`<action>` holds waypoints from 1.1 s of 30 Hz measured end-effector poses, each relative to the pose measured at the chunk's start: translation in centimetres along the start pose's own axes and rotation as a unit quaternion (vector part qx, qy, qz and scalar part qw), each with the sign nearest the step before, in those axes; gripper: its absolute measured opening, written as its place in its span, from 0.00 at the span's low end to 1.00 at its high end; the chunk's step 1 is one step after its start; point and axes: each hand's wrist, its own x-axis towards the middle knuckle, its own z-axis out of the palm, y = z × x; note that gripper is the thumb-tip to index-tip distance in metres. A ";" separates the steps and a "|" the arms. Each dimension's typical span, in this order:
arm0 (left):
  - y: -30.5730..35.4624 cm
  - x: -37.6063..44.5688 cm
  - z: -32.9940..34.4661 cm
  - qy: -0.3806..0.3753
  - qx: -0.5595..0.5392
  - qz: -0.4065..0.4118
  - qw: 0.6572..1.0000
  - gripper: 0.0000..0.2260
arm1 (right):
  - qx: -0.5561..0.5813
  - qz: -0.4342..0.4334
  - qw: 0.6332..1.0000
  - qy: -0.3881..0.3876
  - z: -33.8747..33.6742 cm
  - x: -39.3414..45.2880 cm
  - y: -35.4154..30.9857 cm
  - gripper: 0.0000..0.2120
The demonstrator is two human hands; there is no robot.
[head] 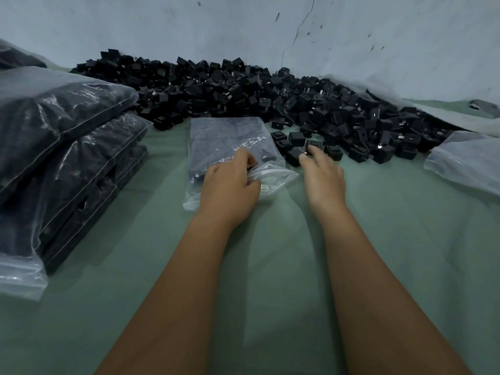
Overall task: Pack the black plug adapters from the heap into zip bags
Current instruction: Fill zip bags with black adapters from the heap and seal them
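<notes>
A big heap of black plug adapters point(270, 93) runs along the wall at the back. In front of it lies a clear zip bag point(224, 139) partly filled with adapters, its open mouth toward me. My left hand point(230, 182) grips the bag's loose plastic near the mouth with curled fingers. To the right of the bag, my right hand point(323, 174) reaches into a few loose adapters, its fingertips on one adapter point(311, 147) at the heap's near edge.
Filled zip bags point(62, 147) are stacked at the left. Empty clear bags point(465, 161) lie at the right edge. A green cloth point(284, 266) covers the table, and a cracked pale wall point(297, 28) stands behind the heap.
</notes>
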 end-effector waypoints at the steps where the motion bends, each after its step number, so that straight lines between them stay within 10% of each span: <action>1: 0.0 0.0 0.0 0.000 -0.001 0.000 1.000 0.13 | -0.023 0.009 0.999 -0.029 0.1 0.2 0.0 0.24; 9: 0.1 -0.1 0.0 -0.001 -0.008 -0.004 1.000 0.12 | 0.263 0.068 0.961 0.055 -0.2 -0.1 0.0 0.06; 17: 0.2 -0.2 -0.1 -0.001 -0.006 0.004 1.000 0.13 | -0.119 -0.048 0.988 -0.089 0.7 0.6 0.0 0.22; 22: 0.1 -0.2 -0.1 -0.004 -0.002 0.003 1.000 0.13 | 0.232 0.028 0.972 0.014 -0.3 0.1 0.4 0.13; 33: 0.0 -0.1 0.1 -0.004 0.017 0.003 1.000 0.14 | -0.085 -0.041 0.994 -0.057 0.7 0.2 0.8 0.21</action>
